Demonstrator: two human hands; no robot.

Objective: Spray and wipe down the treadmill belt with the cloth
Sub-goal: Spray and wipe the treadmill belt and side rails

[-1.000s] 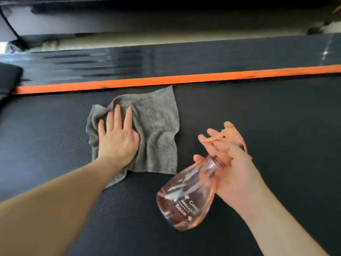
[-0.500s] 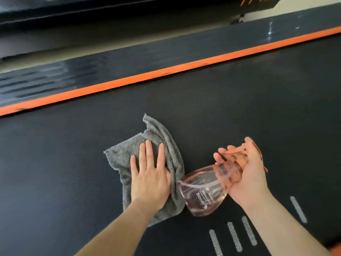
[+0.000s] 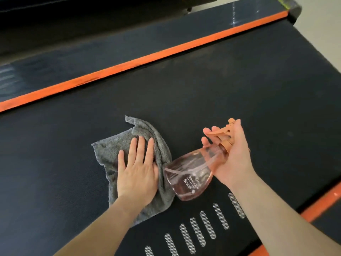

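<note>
On the dark, textured treadmill belt [image 3: 239,89], a little left of centre in the head view, lies a grey cloth [image 3: 108,150]. It is crumpled and partly folded over itself, and one corner points toward the far side rail. The left hand [image 3: 137,174] lies flat on the cloth, palm down, with fingers straight and slightly spread. It presses the fabric to the belt and grips nothing.

Just to the right of the cloth is a clear pink spray bottle [image 3: 190,174]. It is tilted, with its rounded base toward the cloth and the wearer and its orange trigger head [image 3: 221,132] aimed away across the belt. The right hand [image 3: 234,159] grasps the bottle at the neck, its fingers curled round the trigger. The base sits close to the cloth's right edge; contact between the two cannot be confirmed. White lettering shows on the bottle, of which the word "Bloom" is legible.

A row of white dotted oblong marks [image 3: 206,224] runs along the near part of the belt, below the bottle and the right forearm.

An orange stripe [image 3: 147,58] borders the belt on the far side, with the dark side rail [image 3: 110,50] beyond it. A second orange stripe [image 3: 321,206] borders the near edge at lower right. A dark end cap [image 3: 293,8] closes the far rail at upper right, and pale floor [image 3: 323,24] shows beside it.
</note>
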